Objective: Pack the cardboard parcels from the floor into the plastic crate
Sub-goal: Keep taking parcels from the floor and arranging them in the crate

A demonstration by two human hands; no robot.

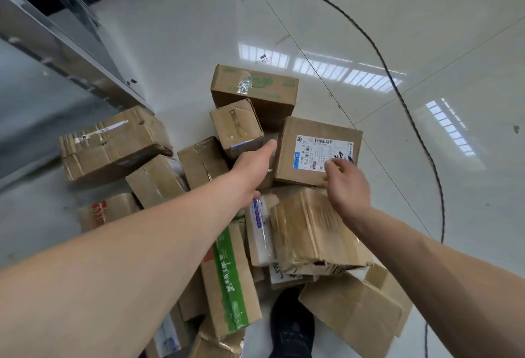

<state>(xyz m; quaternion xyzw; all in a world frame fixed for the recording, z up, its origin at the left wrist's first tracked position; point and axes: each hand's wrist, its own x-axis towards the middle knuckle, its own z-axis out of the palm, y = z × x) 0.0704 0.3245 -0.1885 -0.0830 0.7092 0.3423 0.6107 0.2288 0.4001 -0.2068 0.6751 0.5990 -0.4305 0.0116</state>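
Both hands reach into the heap of cardboard parcels on the floor, the left hand [252, 166] open and empty, the right hand [345, 184] loosely spread on the labelled parcel [318, 150], so picking seems underway; next, grip it; no crate shows.

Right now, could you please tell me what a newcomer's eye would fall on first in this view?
First, the heap of cardboard parcels on the glossy floor, with two bare arms reaching in from below. The left hand and right hand close on the labelled parcel at the centre, the right hand's fingertips on its white label. A black cable arcs across the floor at right.
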